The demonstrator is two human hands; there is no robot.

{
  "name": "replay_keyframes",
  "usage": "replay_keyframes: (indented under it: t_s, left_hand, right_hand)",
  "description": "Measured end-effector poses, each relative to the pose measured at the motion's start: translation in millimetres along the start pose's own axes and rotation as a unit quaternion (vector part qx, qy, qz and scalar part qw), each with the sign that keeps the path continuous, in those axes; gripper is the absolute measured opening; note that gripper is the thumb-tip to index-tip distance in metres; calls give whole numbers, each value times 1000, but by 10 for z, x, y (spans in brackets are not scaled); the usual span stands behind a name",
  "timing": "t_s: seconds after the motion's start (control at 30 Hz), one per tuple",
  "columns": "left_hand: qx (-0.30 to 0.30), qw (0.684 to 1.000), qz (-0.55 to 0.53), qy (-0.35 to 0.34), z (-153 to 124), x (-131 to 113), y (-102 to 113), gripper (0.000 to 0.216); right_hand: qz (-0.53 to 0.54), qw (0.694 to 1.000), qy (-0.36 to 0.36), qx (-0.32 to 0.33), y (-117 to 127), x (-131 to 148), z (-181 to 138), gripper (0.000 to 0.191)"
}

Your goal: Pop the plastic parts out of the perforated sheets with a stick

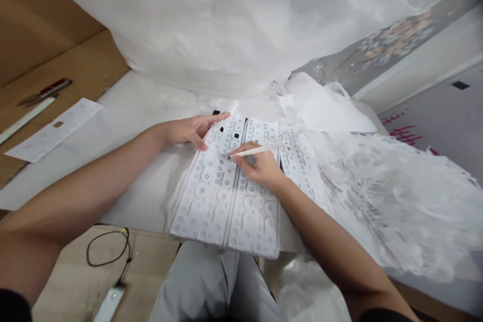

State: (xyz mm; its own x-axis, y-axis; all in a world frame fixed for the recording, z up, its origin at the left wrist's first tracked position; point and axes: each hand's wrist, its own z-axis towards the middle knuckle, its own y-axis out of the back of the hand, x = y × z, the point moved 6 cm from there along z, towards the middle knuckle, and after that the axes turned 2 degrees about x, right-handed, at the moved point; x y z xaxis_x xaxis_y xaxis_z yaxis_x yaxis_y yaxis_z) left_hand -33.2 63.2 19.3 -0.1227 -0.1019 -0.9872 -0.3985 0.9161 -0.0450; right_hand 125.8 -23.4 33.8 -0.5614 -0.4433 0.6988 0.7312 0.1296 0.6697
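Patterned white sheets (206, 196) on table's (147, 196) near edge, just above grey trousers (199, 287): flat, dark seam between columns, rows of small rings, curved lines, squares; two black patches near far end. Right hand (258, 163) grasping white pen-like tool (266, 147), dark tip at sheet surface. Left hand (188, 130) unclenched, thumb and fingers spread at upper left edge. Farther right, pinkish-red handwriting (403, 133) on pale panel (441, 110), illegible.

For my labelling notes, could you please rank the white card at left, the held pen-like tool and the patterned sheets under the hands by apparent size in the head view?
1. Patterned sheets
2. White card
3. Pen-like tool
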Motion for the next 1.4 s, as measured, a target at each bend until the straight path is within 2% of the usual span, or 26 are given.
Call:
replay_keyframes:
  t_s: [0.1, 0.2, 0.33, 0.47, 0.67, 0.8, 0.9, 0.97, 1.07, 1.13, 1.2, 1.27, 1.33, 1.4]
  left_hand:
    - [-11, 999, -29, -9, -8, -4, 24, 113]
    - [-13, 999, -46, -8, -15, 13, 50, 113]
    - [-17, 999, -30, -3, -27, 11, 66, 111]
    - [-3, 1000, -5, 0, -36, -36, 32, 108]
    - [10, 999, 45, -3, -36, -50, 23, 106]
    - [13, 998, 56, -7, -32, -10, 35, 104]
    - [8, 998, 63, -19, -33, -35, 32, 105]
    - [-10, 994, 109, -28, -46, -83, 58, 102]
    - [-85, 966, 243, -27, -98, -189, 171, 81]
    - [-151, 931, 331, -29, -154, -295, 246, 59]
    - [-175, 908, 380, -37, -195, -383, 241, 35]
    - [-128, 911, 392, -21, -189, -376, 141, 19]
    - [-55, 921, 384, 15, -164, -288, 9, 13]
    - [-17, 925, 377, 47, -143, -189, -75, 10]
  right_hand:
    - [-84, 994, 65, 16, -17, 80, -21, 16]
    - [-181, 975, 124, 29, -78, 168, -46, 18]
    - [-275, 949, 153, 34, -169, 236, -63, 21]
    - [-295, 946, 130, 18, -205, 209, -78, 21]
    - [-280, 959, 42, -23, -156, 86, -48, 17]
    - [-212, 974, -41, -71, 21, -99, 23, 19]
    - [-70, 986, -83, -124, 190, -276, 41, 23]
    - [33, 980, -108, -162, 282, -401, 34, 26]
    - [134, 958, -153, -203, 361, -568, 21, 33]
    - [156, 948, -172, -216, 383, -634, 19, 35]
    - [167, 945, -178, -219, 385, -660, 22, 34]
    - [169, 946, -172, -215, 371, -651, 28, 33]
    - [164, 950, -165, -207, 347, -625, 30, 33]
    - [161, 954, -160, -196, 319, -593, 30, 34]
